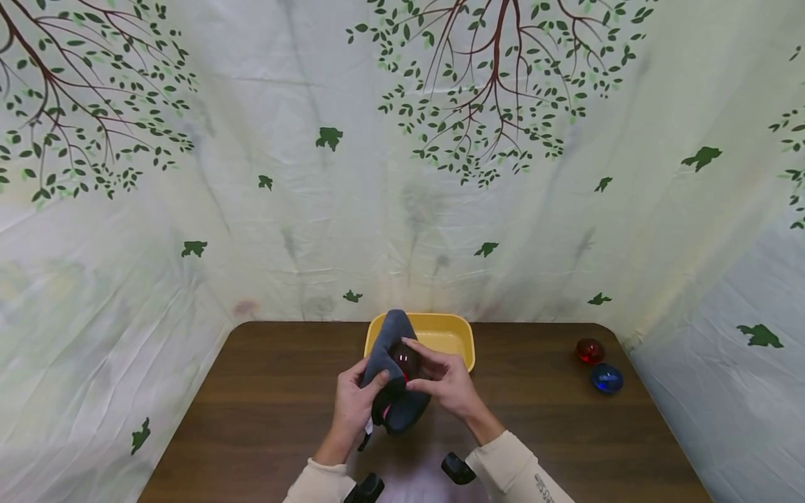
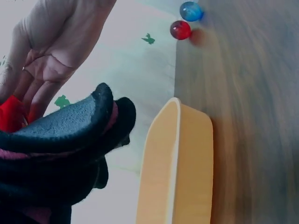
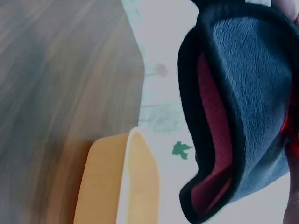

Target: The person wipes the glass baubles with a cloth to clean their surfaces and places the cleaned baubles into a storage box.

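A grey-blue fleecy cloth (image 1: 393, 339) with black edging and a pinkish underside is folded in my left hand (image 1: 353, 399), whose thumb lies over its front. In my right hand (image 1: 448, 383) a shiny red ball (image 1: 405, 358), dark in the head view, is held between thumb and fingers against the cloth. The left wrist view shows the red ball (image 2: 11, 114) by the fingers of the right hand (image 2: 60, 42), above the cloth (image 2: 60, 123). Only part of the ball shows at the right edge of the right wrist view, beside the cloth (image 3: 252, 79).
Behind the hands, a yellow tray (image 1: 449, 335) stands at the back edge of the brown wooden table (image 1: 277, 405). Another red ball (image 1: 590, 351) and a blue ball (image 1: 606, 378) lie at the table's right side. A leaf-printed curtain (image 1: 402, 230) hangs behind.
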Demonstrator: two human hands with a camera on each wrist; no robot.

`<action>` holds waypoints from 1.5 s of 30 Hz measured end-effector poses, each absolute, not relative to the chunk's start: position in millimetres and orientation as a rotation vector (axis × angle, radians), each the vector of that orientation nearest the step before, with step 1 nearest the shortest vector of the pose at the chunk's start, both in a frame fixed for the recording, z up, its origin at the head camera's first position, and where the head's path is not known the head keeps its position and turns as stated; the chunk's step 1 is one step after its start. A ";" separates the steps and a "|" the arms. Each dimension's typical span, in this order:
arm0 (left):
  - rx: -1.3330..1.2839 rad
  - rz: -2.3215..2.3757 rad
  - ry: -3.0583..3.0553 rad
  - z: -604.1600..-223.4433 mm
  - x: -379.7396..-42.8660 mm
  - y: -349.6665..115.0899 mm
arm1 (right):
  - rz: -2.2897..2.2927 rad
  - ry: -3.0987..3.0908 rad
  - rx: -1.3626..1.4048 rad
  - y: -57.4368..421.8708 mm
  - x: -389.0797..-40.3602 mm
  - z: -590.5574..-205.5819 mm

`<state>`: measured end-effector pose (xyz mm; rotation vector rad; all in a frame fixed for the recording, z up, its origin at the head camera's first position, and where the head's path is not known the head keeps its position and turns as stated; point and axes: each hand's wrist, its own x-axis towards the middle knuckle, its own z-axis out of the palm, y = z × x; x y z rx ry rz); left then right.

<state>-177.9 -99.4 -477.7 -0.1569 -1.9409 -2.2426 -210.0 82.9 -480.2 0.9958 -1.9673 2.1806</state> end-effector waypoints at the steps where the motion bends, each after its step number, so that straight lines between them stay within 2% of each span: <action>1: -0.167 -2.248 -1.937 -478.3 -178.3 -99.8 | 2.158 -1.968 1.013 83.1 -210.4 -480.6; 9: -0.288 -2.248 -1.921 -477.4 -179.6 -101.4 | 2.215 -2.042 0.785 80.0 -205.7 -480.4; 20: -0.315 -2.107 -2.038 -478.2 -176.0 -101.4 | 2.287 -2.105 0.478 70.6 -197.4 -478.4; 30: -0.190 -2.231 -1.968 -477.2 -175.8 -101.8 | 2.070 -2.311 0.881 84.3 -189.3 -442.7; 45: -0.268 -2.360 -1.968 -476.3 -175.7 -104.1 | 1.848 -2.085 0.999 88.5 -193.2 -447.3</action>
